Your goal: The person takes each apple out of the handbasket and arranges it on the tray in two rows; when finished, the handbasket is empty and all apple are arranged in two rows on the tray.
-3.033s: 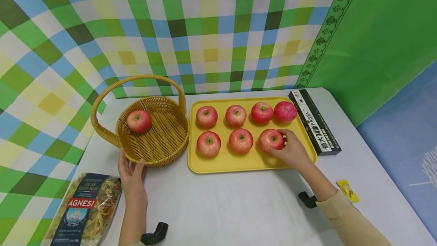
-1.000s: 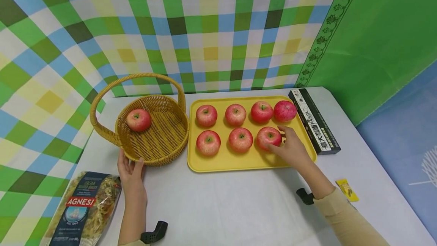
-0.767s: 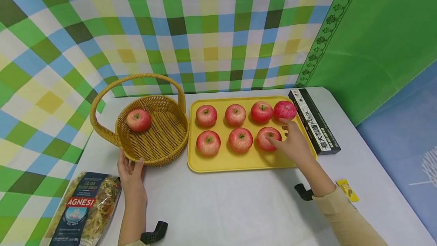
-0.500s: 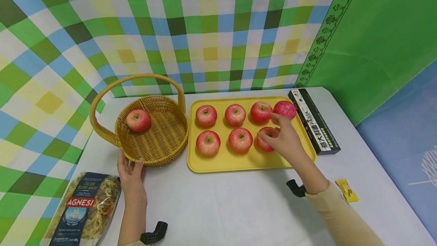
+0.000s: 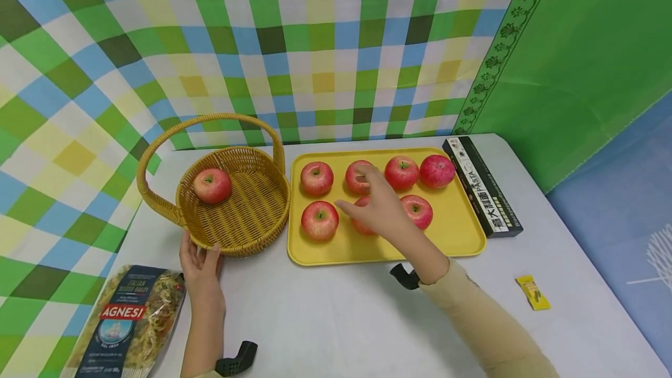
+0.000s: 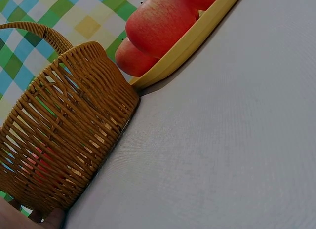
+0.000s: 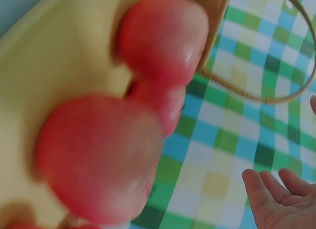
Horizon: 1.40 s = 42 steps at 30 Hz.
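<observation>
My left hand (image 5: 202, 270) rests against the near left side of a round wicker basket (image 5: 233, 244), its thumb at the lower wall in the left wrist view. Inside that basket lies one apple (image 5: 212, 186). Over the yellow tray (image 5: 457, 244) hovers my right hand (image 5: 385, 206), empty, with thumb and fingers spread apart. It partly hides a front middle apple (image 5: 362, 226) and a back one (image 5: 357, 177). Two rows of apples fill much of the tray. A front right apple (image 5: 420, 213) sits beneath the wrist, and a darker pink apple (image 5: 437, 171) stands at the back right.
A black pasta box (image 5: 483, 188) lies along the tray's right edge. At the front left is a bag of pasta (image 5: 123, 319). A small yellow packet (image 5: 532, 292) lies on the right of the white table (image 5: 325, 319). Checked cloth (image 5: 320, 45) hangs behind.
My right hand has let go of the front right apple and moved left across the tray. The apple stays in its place. My left hand remains at the basket.
</observation>
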### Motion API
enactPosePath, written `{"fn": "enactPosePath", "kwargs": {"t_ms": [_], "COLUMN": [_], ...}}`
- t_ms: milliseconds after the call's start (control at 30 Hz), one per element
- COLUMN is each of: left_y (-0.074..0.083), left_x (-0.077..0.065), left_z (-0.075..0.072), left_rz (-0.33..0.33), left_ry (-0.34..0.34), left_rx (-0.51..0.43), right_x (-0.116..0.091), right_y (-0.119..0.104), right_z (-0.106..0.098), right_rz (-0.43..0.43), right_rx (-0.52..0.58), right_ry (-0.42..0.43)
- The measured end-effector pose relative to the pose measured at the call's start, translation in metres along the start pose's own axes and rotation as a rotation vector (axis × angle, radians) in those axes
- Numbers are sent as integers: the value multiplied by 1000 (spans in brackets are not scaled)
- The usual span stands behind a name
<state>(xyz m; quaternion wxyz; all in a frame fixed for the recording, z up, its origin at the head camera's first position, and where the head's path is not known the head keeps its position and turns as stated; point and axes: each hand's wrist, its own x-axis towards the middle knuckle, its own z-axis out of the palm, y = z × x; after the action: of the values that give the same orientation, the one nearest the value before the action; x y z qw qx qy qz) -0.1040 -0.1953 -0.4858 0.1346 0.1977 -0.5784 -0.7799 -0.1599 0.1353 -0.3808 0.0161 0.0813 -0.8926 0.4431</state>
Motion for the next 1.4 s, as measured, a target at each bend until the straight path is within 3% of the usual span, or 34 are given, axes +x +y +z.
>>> {"fn": "enactPosePath", "kwargs": {"t_ms": [133,400,567,1067,1400], "left_y": [0,-1,-2,-3,-4], "left_x": [1,1,1,0,2], "left_z": [0,1,2,-1,0], "left_rz": [-3,7,16,10,14], "left_ry": [3,-15,-21,3,25], "left_rx": [1,9,17,28,13], "right_x": [8,28,44,87,103], "right_y": [-16,-44,-51,-80,-92], "right_z": [20,65,93,169,193], "right_rz": [-93,-172,-239,-209,-147], "right_rx": [-3,-72,-76,-189,-218], "right_ry": [-46,-167,-178,-168,-173]}}
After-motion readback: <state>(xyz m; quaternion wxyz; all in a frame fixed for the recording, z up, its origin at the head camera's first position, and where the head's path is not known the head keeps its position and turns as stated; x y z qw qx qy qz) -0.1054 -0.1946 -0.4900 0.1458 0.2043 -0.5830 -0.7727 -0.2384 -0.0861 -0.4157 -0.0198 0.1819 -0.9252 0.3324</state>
